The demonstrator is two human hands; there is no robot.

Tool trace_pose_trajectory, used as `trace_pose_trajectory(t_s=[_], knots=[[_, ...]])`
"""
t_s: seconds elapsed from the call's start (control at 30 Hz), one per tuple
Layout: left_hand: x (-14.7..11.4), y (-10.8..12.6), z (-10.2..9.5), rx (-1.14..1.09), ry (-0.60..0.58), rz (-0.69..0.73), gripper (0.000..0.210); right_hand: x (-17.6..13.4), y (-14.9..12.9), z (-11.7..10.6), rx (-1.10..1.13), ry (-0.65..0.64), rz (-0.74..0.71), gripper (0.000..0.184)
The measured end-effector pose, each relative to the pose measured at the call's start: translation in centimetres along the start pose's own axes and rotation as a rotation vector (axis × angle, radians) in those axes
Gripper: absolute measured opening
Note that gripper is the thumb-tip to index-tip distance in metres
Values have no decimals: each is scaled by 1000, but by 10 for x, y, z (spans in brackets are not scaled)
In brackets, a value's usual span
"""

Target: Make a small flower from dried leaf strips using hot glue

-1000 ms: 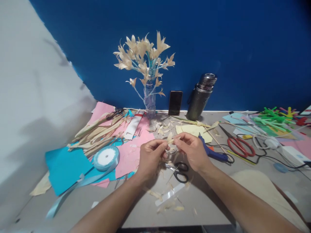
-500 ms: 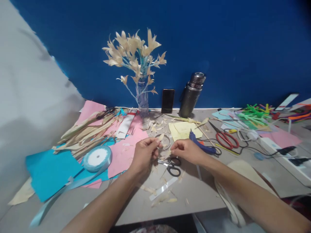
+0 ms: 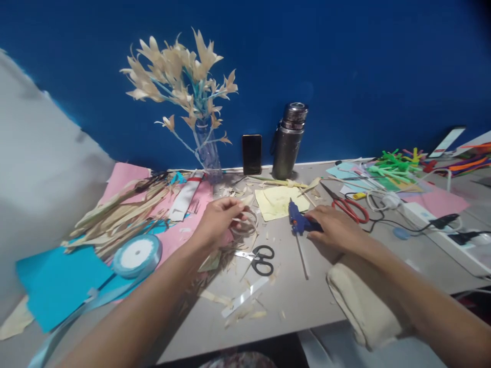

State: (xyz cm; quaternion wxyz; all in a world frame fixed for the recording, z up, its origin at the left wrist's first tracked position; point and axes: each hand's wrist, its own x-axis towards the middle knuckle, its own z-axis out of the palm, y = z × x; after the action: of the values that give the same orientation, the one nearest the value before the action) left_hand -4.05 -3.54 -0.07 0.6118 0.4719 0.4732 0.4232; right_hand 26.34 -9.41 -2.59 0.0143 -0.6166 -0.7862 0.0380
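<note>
Rightward, away from the left hand (image 3: 215, 219), the right hand (image 3: 335, 227) has been moved to the blue glue gun (image 3: 300, 223), whose handle is held in its curled fingers at the yellow paper's (image 3: 273, 201) near edge. Between the left thumb and fingertips, a pale petal piece (image 3: 247, 200) is pinched above the table (image 3: 293, 299), near the black-handled scissors (image 3: 253, 257).
</note>
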Motion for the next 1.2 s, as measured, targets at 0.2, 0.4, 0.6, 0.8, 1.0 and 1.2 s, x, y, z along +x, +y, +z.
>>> trace_pose_trajectory(t_s=[0.2, 0.4, 0.6, 0.8, 1.0, 1.2], knots=[[71, 6, 33, 217, -9, -77, 20, 5, -1, 11, 103, 38, 1, 32], [94, -8, 34, 235, -11, -128, 20, 2, 4, 14, 209, 119, 10, 31], [91, -15, 29, 236, 9, -110, 19, -9, 19, -10, 486, 176, 1, 34], [91, -10, 36, 216, -15, -76, 17, -3, 11, -8, 506, 37, -4, 34], [94, -17, 41, 218, -31, -169, 24, -9, 25, -4, 489, 44, 44, 35], [97, -23, 35, 125, -13, -131, 25, -29, 50, -16, 852, 141, 215, 44]])
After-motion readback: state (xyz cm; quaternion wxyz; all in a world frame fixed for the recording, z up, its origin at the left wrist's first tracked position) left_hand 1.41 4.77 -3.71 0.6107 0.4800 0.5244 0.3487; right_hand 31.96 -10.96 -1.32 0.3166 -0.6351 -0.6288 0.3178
